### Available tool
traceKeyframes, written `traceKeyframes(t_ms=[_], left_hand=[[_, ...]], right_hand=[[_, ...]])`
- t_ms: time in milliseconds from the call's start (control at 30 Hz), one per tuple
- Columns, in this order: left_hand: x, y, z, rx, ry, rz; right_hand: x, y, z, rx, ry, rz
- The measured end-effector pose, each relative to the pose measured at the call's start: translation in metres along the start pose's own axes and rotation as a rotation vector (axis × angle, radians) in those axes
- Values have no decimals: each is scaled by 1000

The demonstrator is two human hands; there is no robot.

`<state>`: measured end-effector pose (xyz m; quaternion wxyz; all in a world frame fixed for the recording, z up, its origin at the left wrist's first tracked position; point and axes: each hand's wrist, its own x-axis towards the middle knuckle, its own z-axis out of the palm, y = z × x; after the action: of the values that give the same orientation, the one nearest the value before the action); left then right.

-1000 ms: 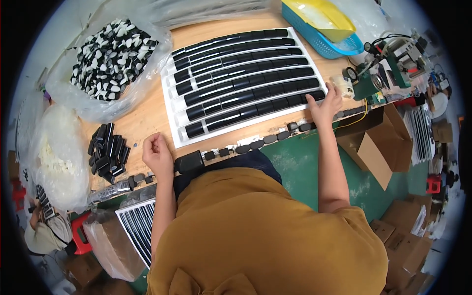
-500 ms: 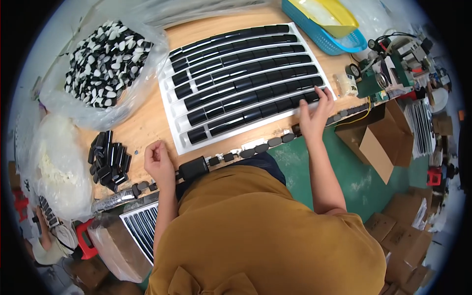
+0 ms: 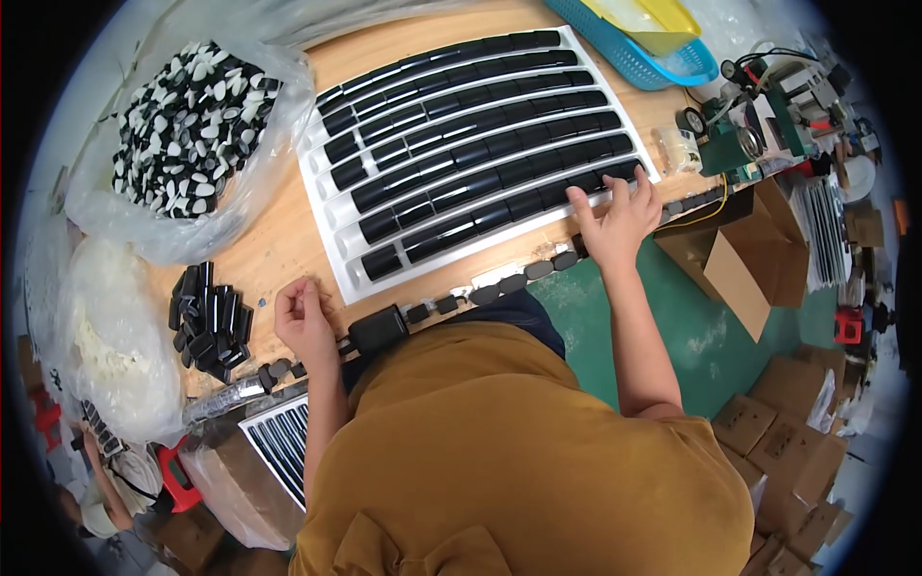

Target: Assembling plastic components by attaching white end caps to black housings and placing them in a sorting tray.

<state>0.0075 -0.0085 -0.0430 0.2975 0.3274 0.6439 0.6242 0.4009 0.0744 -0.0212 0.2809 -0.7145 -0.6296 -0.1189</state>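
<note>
A white tray [image 3: 336, 252] lies on the table, its several grooves filled with rows of short, glossy black tube-like pieces [image 3: 461, 226]. My right hand [image 3: 622, 219] is at the tray's near right corner, fingers apart, with the fingertips on or just over the end of the nearest row. Beside the tray's near left corner, my left hand [image 3: 307, 324] hovers by the table edge with its fingers curled together. Whatever those fingers may hold is hidden. To its left is a loose pile of the same black pieces [image 3: 211, 322].
A clear plastic bag [image 3: 279, 168] of small black and white oval parts lies at far left, above a bag of pale bits [image 3: 110, 336]. A blue basket [image 3: 639, 67], a small machine [image 3: 759, 130] and an open carton [image 3: 744, 250] stand to the right. Dark ovals line the table's front edge.
My right hand has spread its fingers and shifted slightly right along the nearest row. My left hand stays curled, barely moved. The whole view has shifted a little.
</note>
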Motion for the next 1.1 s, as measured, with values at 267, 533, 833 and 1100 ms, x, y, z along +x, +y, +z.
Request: traceKeyframes(t_ms=[267, 533, 833, 1100], left_hand=[[0, -1, -3, -47, -3, -5], [-1, 11, -3, -95, -7, -59], [4, 10, -8, -100, -27, -112], [6, 10, -9, -128, -45, -133]], right_hand=[[2, -38, -9, 2, 16, -105], [0, -77, -7, 253, -305, -639], [-17, -168, 2, 372, -319, -441], [-15, -184, 9, 406, -459, -835]])
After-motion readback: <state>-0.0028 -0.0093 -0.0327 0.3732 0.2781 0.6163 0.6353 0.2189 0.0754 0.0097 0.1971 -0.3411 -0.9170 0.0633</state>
